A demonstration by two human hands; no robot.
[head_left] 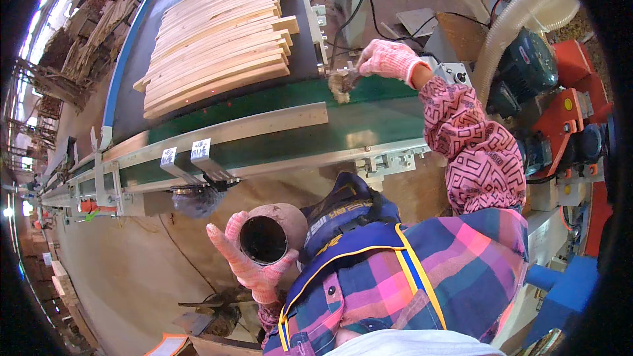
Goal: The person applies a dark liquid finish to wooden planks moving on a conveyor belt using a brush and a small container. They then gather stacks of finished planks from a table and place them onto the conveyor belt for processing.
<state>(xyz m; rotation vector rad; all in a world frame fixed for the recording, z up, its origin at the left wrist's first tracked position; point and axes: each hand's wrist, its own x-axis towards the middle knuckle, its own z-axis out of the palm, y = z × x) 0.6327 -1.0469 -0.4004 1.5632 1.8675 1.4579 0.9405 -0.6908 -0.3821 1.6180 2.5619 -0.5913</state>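
My left hand [254,267], in a pink knit glove, is wrapped round a greyish cup [295,221] close to my apron. The cup's dark opening faces up; what is inside cannot be made out. Over the green conveyor belt [379,92], my right hand [389,60], also gloved in pink, is closed on a short brush [340,87] with a tan, ragged end. That end is at the belt's far edge, beside the metal frame. Left of it, several pale wooden strips [217,39] lie side by side on a dark belt [132,86].
A long wooden board [264,126] runs along the green belt, with two metal brackets [206,153] on its near side. To the right stand a clear ribbed hose [504,36], a dark motor [531,62] and red machine parts [560,122]. Black cables [369,6] hang behind.
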